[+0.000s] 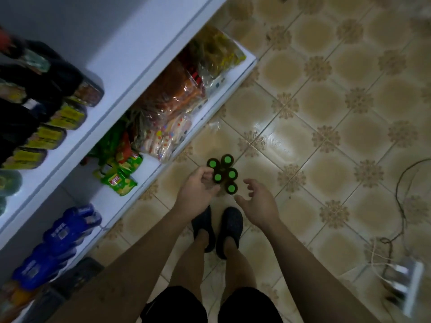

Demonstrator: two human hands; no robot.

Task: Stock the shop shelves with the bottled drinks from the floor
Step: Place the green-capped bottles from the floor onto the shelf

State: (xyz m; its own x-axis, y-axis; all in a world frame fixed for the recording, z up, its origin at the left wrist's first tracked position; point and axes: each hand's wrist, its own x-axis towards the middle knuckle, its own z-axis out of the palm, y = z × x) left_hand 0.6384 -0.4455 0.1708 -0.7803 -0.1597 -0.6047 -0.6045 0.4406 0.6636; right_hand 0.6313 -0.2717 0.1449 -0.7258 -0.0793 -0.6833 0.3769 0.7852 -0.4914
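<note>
**Hands over five green-capped bottles on the tiled floor**

Head view: five dark bottles [231, 174] with bright green caps stand upright in a tight cluster on the patterned tile floor [326, 113], just beside the front edge of the bottom shelf [149, 170].

The left hand [197, 188] is at the cluster's left side, thumb and fingers curved toward one bottle. Whether they have actually closed on it cannot be told (the hand hides the bottle's side).

The right hand [258, 201] hovers just right of the nearest bottle, fingers spread apart and holding nothing.

Two feet in dark slippers [228, 227] stand close behind the bottles.

The bottom shelf holds green snack packets [119, 181], clear-wrapped bags [168, 106] and blue wrapped packs [70, 227]. The upper shelf [121, 54] carries dark bottles with yellow labels [67, 116]. A thin cable [401, 199] trails across the floor at far right.
</note>
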